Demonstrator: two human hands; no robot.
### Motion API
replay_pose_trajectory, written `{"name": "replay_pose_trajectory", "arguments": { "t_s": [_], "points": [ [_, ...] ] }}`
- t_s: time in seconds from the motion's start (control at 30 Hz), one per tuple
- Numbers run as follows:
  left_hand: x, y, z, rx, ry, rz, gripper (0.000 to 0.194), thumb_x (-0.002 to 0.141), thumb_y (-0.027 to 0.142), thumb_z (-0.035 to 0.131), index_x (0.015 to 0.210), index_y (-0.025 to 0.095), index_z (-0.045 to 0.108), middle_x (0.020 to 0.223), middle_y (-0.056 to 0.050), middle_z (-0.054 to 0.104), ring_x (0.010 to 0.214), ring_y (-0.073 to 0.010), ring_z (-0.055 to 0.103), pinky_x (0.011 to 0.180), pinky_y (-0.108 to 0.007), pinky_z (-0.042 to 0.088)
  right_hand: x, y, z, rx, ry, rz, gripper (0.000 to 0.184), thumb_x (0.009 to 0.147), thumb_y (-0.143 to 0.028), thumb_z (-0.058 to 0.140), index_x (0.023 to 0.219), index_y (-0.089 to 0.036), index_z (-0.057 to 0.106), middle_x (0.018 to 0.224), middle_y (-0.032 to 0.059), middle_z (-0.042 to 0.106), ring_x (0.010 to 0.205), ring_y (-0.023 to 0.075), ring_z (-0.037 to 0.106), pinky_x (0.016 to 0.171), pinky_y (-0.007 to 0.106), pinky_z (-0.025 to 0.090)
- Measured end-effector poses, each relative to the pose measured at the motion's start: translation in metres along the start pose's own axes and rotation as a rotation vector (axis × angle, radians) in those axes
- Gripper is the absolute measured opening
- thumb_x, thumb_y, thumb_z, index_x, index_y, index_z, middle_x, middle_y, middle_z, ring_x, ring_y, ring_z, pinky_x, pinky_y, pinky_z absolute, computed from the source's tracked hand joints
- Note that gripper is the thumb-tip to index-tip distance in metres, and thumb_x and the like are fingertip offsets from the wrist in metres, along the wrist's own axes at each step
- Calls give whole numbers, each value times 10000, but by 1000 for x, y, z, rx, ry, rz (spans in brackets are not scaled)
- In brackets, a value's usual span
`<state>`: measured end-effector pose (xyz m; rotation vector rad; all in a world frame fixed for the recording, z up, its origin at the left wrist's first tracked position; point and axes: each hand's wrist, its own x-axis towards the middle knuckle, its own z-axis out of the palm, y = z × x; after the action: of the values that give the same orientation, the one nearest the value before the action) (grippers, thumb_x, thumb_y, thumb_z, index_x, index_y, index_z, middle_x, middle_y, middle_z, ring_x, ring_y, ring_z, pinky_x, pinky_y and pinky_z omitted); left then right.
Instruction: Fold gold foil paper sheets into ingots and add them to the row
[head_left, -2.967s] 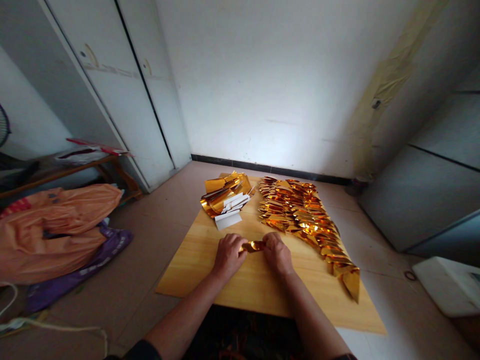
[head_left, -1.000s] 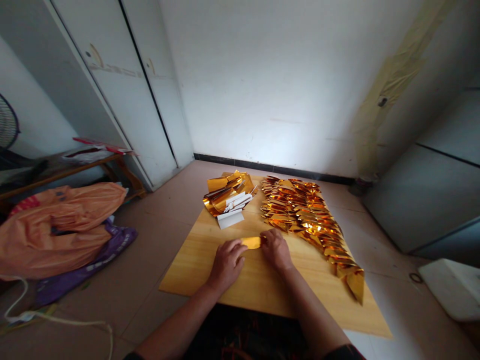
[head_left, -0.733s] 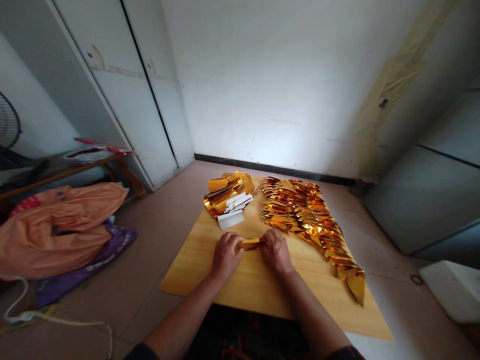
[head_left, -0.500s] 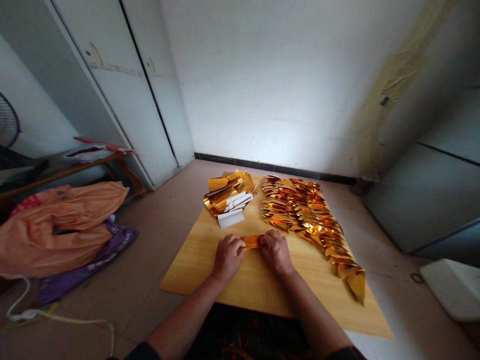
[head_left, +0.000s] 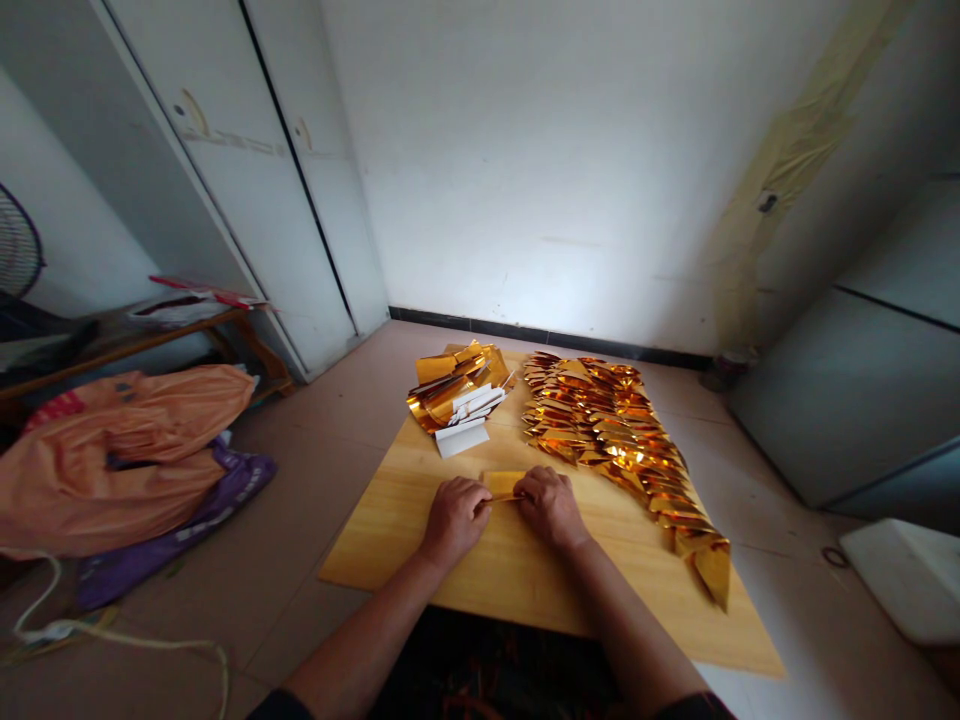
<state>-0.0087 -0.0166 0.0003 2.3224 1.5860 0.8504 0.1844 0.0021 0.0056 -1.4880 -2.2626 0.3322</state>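
Between my two hands lies a small sheet of gold foil paper (head_left: 504, 484), partly folded, just above the wooden board (head_left: 405, 510). My left hand (head_left: 456, 515) pinches its left end with closed fingers. At its right end, my right hand (head_left: 551, 505) grips it, the fingertips curled over the edge. Beyond my hands sits a loose pile of gold foil sheets (head_left: 439, 365), some showing white backs, with a white folded piece (head_left: 462, 438) at the near side. To the right, rows of folded gold foil pieces (head_left: 600, 410) lie overlapping down the board.
On the floor at left are an orange cloth or bag (head_left: 135, 430), a purple bag (head_left: 180, 530) and a pale cord (head_left: 157, 640). A low wooden bench (head_left: 202, 320) stands by the cabinet (head_left: 225, 180). A white box-like object (head_left: 907, 580) is at right.
The foil sheet has turned between my hands: its broad face now tilts away, with a narrow folded edge toward me. My fingers have shifted slightly; the piles look the same.
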Motion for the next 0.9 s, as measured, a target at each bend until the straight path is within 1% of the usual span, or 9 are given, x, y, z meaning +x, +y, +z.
{"name": "replay_pose_trajectory", "arguments": {
  "t_s": [0.17, 0.23, 0.3, 0.4, 0.53, 0.6, 0.67, 0.77, 0.9],
  "points": [
    [-6, 0, -3, 29, -8, 81, 135, 789, 130, 565, 814, 208, 672, 857, -27, 694, 847, -181, 599, 788, -327, 408, -6, -3, -4, -14, 6, -31, 131, 795, -169, 571, 849, -239, 669, 903, 20, 630, 901, 173, 516, 777, 292, 287],
    [-6, -1, -5, 33, -10, 75, 139, 804, 145, 564, 833, 214, 682, 858, -25, 700, 849, -184, 605, 791, -336, 409, -8, -3, -6, -4, 11, -46, 119, 816, -201, 570, 860, -245, 672, 910, 19, 640, 907, 175, 522, 788, 295, 296],
    [-3, -2, -5, 24, -10, 24, 147, 808, 152, 569, 864, 214, 690, 845, -22, 705, 840, -187, 613, 782, -333, 419, -9, -2, -7, 18, 18, -41, 120, 844, -239, 559, 872, -249, 676, 921, 18, 651, 916, 177, 535, 802, 295, 310],
    [5, -4, -1, 2, -4, -69, 180, 807, 138, 569, 913, 211, 694, 878, -25, 712, 853, -185, 622, 791, -318, 436, -4, 0, -7, 67, 26, 14, 148, 872, -265, 530, 913, -242, 670, 935, 20, 672, 916, 176, 567, 809, 282, 344],
    [16, -1, 4, 3, 5, -192, 237, 807, 128, 560, 995, 215, 676, 947, -23, 709, 885, -170, 622, 815, -289, 439, 7, -2, -3, 85, 39, 171, 178, 878, -248, 509, 1001, -218, 634, 942, 27, 690, 904, 173, 609, 797, 258, 375],
    [21, 3, 5, 46, -7, -261, 273, 816, 157, 558, 1064, 226, 650, 947, -24, 704, 867, -169, 622, 799, -287, 438, 12, -5, 0, 44, 53, 256, 185, 869, -242, 518, 1021, -198, 614, 971, 40, 685, 903, 175, 618, 798, 258, 375],
    [24, 7, 7, 120, -33, -308, 310, 822, 190, 553, 1121, 233, 621, 931, -33, 699, 854, -184, 621, 784, -303, 432, 16, -8, 3, -7, 61, 312, 184, 855, -233, 530, 1018, -186, 599, 1007, 51, 672, 903, 175, 618, 797, 261, 369],
    [27, 13, 9, 228, -66, -328, 325, 839, 217, 527, 1157, 236, 592, 932, -46, 692, 888, -210, 613, 787, -326, 416, 20, -10, 5, -58, 47, 342, 172, 846, -230, 528, 1003, -188, 587, 1018, 50, 659, 906, 172, 613, 787, 263, 355],
    [26, 16, 10, 300, -76, -295, 307, 848, 230, 524, 1150, 243, 577, 955, -46, 684, 926, -220, 595, 794, -330, 398, 20, -11, 5, -108, 29, 341, 165, 855, -240, 513, 1003, -197, 575, 1006, 46, 649, 914, 174, 603, 781, 270, 337]
  ]
}}
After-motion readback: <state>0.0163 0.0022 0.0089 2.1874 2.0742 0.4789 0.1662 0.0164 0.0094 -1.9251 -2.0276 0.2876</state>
